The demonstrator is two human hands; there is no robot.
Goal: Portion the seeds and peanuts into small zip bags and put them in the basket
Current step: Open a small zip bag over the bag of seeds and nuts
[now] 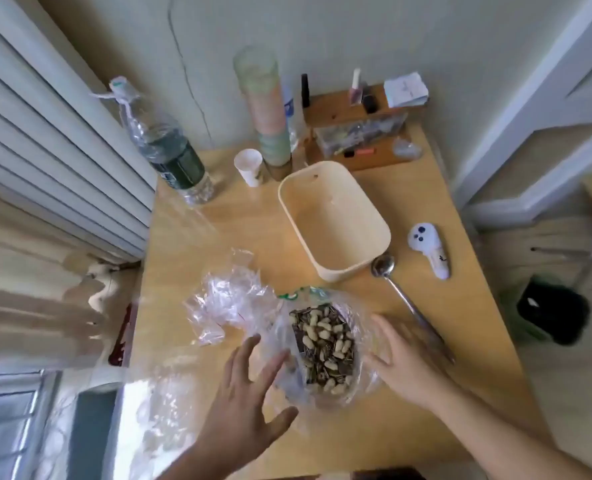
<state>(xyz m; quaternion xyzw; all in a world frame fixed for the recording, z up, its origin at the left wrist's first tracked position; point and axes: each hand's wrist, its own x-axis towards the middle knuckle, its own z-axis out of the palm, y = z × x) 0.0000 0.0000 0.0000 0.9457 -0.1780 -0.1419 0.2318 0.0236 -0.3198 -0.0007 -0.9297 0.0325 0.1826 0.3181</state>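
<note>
Open hands [249, 403] flank crinkly clear bag [325, 348] of peanuts, seeds.

The room is bright with soft daylight, and the light looks strongest on the left, where the radiator [55, 140] and the floor below it glow almost white. The wooden table [253, 230] shines pale yellow and shows only faint, soft shadows. The clear plastic bags [225, 306] catch the light and sparkle with white glare. Nothing looks really sharp. Both hands are smeared with blur, the right hand [400, 362] most of all, and the left hand [249, 407] looks darker, as if in shade. The wide lens bends things near the edges, so the walls and the radiator lean and curve. The far corners look soft and washed out.
</note>
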